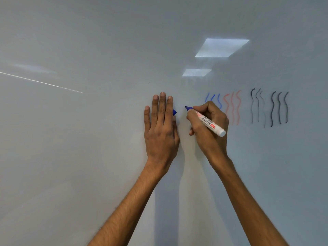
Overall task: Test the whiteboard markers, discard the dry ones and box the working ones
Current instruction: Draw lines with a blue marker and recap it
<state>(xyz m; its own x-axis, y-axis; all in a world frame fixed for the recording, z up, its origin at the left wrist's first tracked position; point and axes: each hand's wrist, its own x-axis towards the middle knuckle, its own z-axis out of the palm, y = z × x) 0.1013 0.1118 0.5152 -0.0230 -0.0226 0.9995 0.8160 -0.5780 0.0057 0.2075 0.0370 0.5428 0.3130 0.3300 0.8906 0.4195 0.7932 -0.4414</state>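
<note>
The right hand (pixel 204 137) clamps its fingers on a marker (pixel 211 123) with a white barrel, a printed label and a blue nib. The nib is at the board (pixel 71 139), mid-board, just left of blue, red and black squiggles (pixel 232 107). The left hand (pixel 160 132) lies flat beside it, fingers straight and together, with thumb and forefinger pinching a blue cap (pixel 174 112).

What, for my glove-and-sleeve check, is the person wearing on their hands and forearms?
Nothing that shows. The left hand and right hand are bare, with no gloves, rings or watch, and the nails are short and unpainted. The left forearm and right forearm are bare and lightly haired, with no sleeve in view down to the picture's bottom edge.
</note>
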